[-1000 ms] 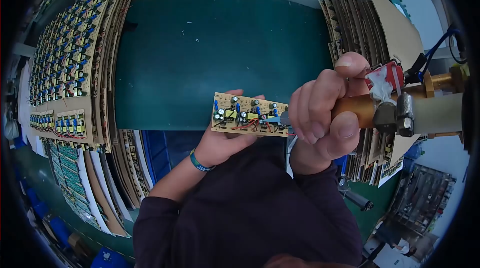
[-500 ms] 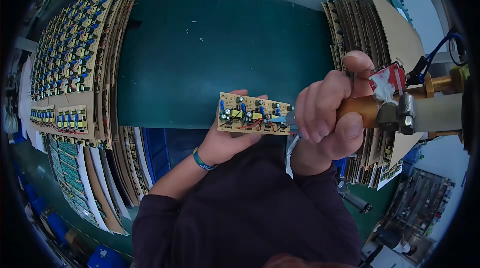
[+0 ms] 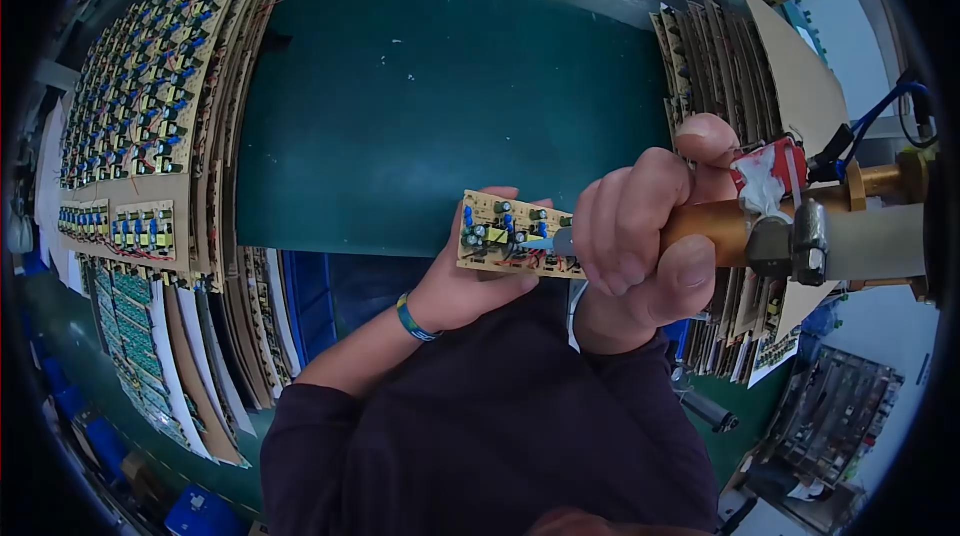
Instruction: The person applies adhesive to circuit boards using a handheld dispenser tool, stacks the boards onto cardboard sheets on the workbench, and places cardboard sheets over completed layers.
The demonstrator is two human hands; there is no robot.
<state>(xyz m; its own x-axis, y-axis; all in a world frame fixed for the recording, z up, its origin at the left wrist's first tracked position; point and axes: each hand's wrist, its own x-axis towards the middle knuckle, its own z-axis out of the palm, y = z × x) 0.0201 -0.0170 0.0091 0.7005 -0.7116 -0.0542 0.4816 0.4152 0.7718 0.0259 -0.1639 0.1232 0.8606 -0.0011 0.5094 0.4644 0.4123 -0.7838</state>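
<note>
My left hand (image 3: pixel 455 286) holds a tan circuit board (image 3: pixel 484 258) by its left part, thumb on the near edge and fingers behind the far edge. Blue, yellow and green-black parts and red wires stand on the board. My right hand (image 3: pixel 645 226) is wrapped round a gold-coloured dispensing tool (image 3: pixel 712 232) with a red switch (image 3: pixel 775 168) on top. Its pale blue nozzle tip (image 3: pixel 540 244) points left, over the middle of the board; whether it touches is hard to tell. The board's right end is partly hidden behind my right hand.
A green work surface (image 3: pixel 440 116) lies ahead. Layered stacks of boards and cardboard stand at the left (image 3: pixel 150 86) and right (image 3: pixel 715 66). Lower left, more green boards (image 3: pixel 130 336) lean in a row. Blue cables (image 3: pixel 885 106) run beside the tool at the right.
The board and my left hand have moved right, so the nozzle tip now lies further left along the board. My right hand has shifted only slightly and keeps its grip.
</note>
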